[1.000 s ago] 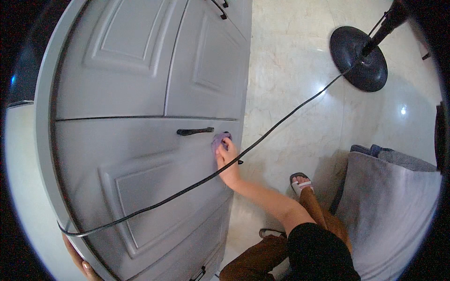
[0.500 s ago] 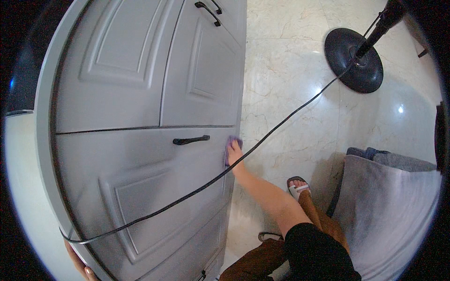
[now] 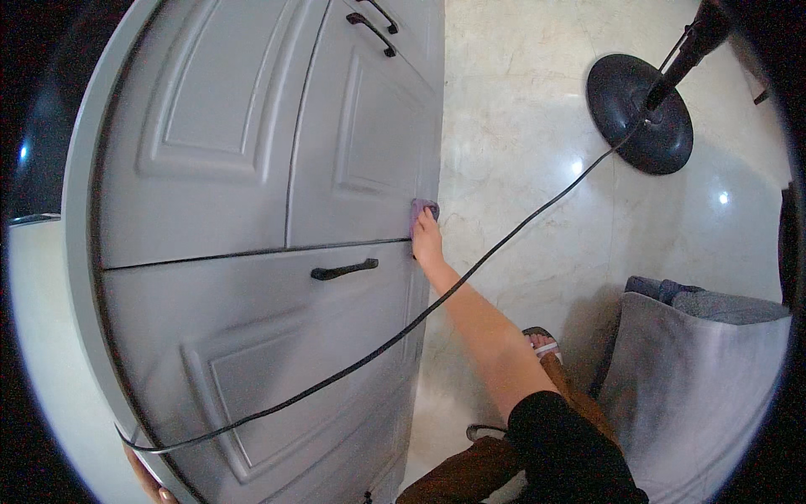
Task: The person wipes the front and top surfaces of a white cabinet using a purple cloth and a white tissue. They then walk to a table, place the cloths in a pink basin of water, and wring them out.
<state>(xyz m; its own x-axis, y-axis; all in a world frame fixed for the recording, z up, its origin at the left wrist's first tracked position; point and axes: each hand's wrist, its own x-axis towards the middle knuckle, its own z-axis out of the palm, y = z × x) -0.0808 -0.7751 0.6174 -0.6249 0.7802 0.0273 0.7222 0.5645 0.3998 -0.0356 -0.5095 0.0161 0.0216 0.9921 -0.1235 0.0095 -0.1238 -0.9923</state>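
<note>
A purple cloth (image 3: 423, 212) is bunched under my right hand (image 3: 428, 239), whose fingers are closed on it. The hand presses it against the low edge of the grey cabinet (image 3: 353, 328), where the front meets the floor, close to the seam between two doors. At the lower left, my left hand (image 3: 149, 480) lies along the pale countertop edge (image 3: 77, 277). Only some of its fingers show, stretched out, with nothing seen in them. Black handles, including one bar handle (image 3: 344, 269), are fixed to the doors.
A black cable (image 3: 395, 338) runs from the countertop edge across the cabinet and over my right forearm to a stand with a round black base (image 3: 640, 113). A grey-draped piece of furniture (image 3: 693, 395) stands at the lower right on the marbled floor (image 3: 512, 126).
My right hand and the cloth have moved farther up the picture along the cabinet's low edge, from beside the bar handle to the door seam. My left hand stays at the countertop edge.
</note>
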